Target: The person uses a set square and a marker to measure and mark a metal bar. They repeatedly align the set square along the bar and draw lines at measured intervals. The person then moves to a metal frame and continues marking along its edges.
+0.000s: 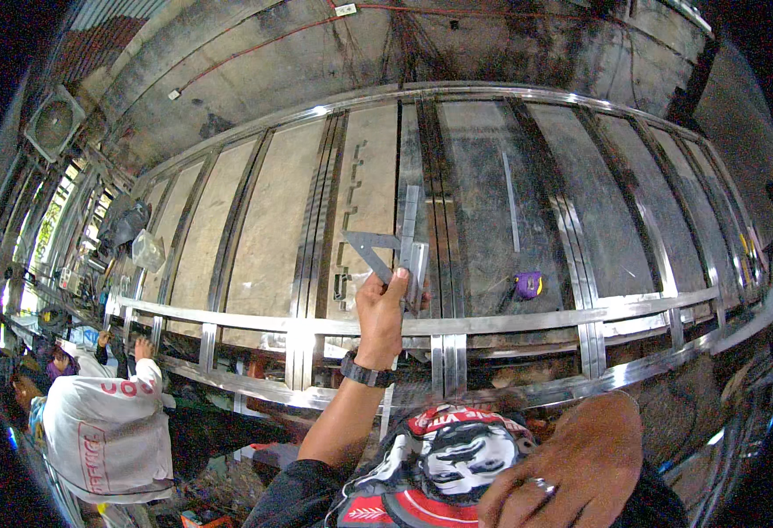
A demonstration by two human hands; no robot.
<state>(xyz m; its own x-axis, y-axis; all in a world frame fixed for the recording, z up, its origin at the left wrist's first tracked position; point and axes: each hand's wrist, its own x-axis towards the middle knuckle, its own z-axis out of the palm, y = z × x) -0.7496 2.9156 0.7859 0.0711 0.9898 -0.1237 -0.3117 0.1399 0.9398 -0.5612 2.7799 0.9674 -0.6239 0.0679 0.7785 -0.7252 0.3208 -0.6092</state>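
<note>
Steel square (395,246) in left hand (380,310)

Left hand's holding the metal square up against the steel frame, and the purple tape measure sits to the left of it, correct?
Not quite. In the head view the left hand does hold the metal square against the steel frame, but the purple tape measure sits to its right.

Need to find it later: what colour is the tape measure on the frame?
Purple with yellow, the tape measure, head view.
</note>
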